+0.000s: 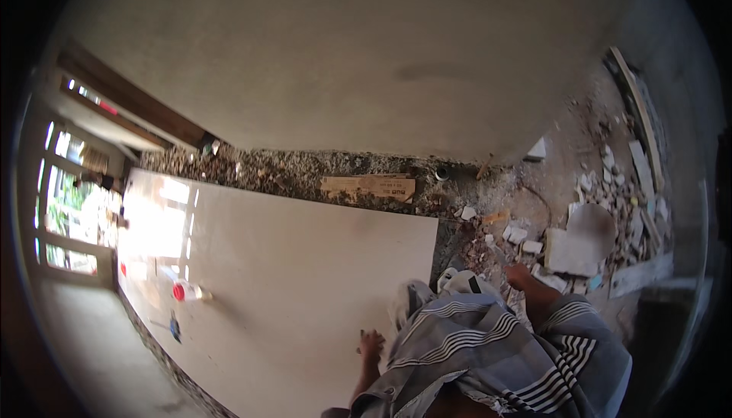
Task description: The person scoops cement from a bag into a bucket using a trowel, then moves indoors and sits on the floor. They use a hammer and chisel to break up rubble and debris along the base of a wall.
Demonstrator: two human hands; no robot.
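A large glossy white slab (305, 265) covers the floor at the left and middle. My left hand (371, 344) is over the slab near its lower right part, fingers apart, with nothing in them. Beyond the slab's right edge, my right hand (520, 276) reaches down over the rubble, its fingers closed. A thin greyish shape seems to extend from those fingers, but I cannot make out what it is. A striped grey garment (488, 334) hides much of my arms. Broken white pieces (517, 233) lie just beyond the right hand.
On the slab are a clear bottle with a red cap (181, 291) and a blue-handled tool (175, 330). A cardboard strip (370, 187) and a pipe end (441, 174) are along the wall (343, 60). A larger broken panel (568, 254) and wooden strips (640, 117) lie right.
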